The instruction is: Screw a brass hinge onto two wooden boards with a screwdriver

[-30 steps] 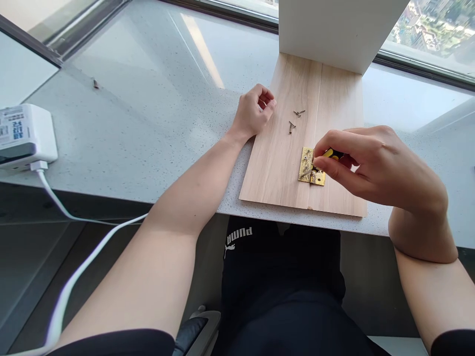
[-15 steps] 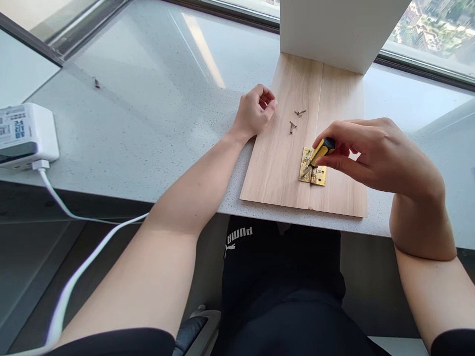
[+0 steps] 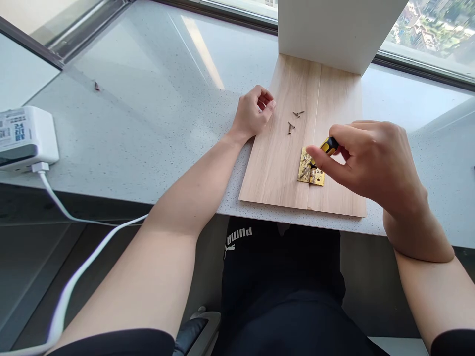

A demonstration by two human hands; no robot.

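My right hand [image 3: 374, 160] grips a short yellow and black screwdriver [image 3: 328, 146]. Its tip points down and left at the left leaf of a brass hinge [image 3: 317, 177], which lies across the seam of the wooden boards [image 3: 274, 168] near their front edge. My left hand [image 3: 256, 111] rests at the boards' left edge, fingers curled inward; whether anything is between them is hidden. Several small screws [image 3: 291, 127] lie on the left board, above and left of the hinge.
A white panel [image 3: 337, 32] stands upright at the boards' far end. On the speckled counter [image 3: 141, 109] are a small dark screw [image 3: 97, 86] at the left and a white power adapter [image 3: 46, 133] with a white cable [image 3: 67, 291]. Windows line the back.
My right hand has turned around the screwdriver handle, with the thumb now further left and over the hinge. The left hand keeps its pose.
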